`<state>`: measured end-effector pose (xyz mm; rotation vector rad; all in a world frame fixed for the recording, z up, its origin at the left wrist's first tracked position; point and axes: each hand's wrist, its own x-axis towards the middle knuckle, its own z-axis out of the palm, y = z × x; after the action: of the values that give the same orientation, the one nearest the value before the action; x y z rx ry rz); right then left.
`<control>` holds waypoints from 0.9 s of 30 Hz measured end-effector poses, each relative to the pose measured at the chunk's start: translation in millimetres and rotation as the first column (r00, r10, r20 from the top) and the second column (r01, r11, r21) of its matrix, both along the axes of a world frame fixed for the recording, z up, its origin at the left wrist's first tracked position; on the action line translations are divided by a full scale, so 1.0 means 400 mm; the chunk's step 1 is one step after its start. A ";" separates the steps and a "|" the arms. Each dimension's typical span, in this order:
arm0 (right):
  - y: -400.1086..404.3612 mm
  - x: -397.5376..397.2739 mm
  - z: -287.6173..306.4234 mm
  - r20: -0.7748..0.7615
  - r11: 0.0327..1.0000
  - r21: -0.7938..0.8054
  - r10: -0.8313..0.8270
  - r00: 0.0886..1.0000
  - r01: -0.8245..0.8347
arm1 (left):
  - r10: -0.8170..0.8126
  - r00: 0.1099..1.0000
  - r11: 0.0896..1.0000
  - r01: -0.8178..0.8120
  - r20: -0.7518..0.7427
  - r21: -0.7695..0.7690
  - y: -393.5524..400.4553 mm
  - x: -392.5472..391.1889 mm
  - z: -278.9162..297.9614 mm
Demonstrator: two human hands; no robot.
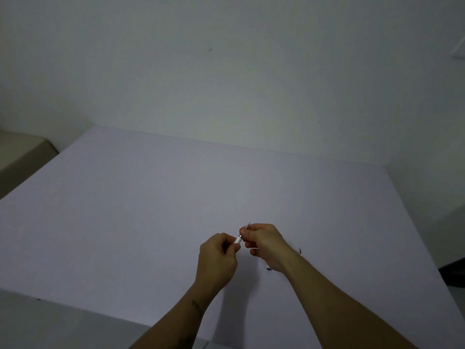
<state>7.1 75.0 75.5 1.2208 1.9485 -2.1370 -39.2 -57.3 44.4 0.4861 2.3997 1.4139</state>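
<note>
Both hands meet above the middle of a pale lilac table (151, 210). My left hand (217, 258) pinches the lower end of a small white pen-like barrel (238, 240). My right hand (264, 244) grips its upper part, and a thin metal tip (248, 225) sticks out above the fingers. Most of the object is hidden inside the two hands. A short dark-tipped piece (300, 251) and another small dark piece (268, 268) lie on the table beside my right wrist.
A plain white wall rises behind the table's far edge (226, 144). A beige ledge (22, 152) stands at the left. Dark floor (453, 273) shows past the table's right edge.
</note>
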 end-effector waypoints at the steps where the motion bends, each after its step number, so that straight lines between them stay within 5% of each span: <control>1: -0.012 -0.002 0.002 0.001 0.999 0.034 -0.006 1.000 0.006 | -0.008 1.000 1.000 0.008 -0.003 0.002 -0.007 -0.003 0.002; 18: -0.133 -0.033 0.011 -0.042 0.976 -0.172 -0.141 0.989 0.131 | -0.087 0.994 0.996 0.087 -0.063 -0.013 -0.137 -0.074 0.004; 22: -0.148 -0.037 0.011 -0.031 0.981 -0.049 -0.189 0.982 0.187 | -0.115 0.992 0.993 0.114 -0.059 -0.026 -0.142 -0.077 0.005; 27: -0.151 -0.024 0.016 -0.031 0.979 -0.103 -0.177 0.984 0.173 | -0.140 0.988 0.990 0.139 -0.061 -0.027 -0.144 -0.079 0.004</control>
<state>-2.6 14.6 81.7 1.3904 1.7835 -2.3268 -70.6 -114.9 45.8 0.6880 2.3760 1.3290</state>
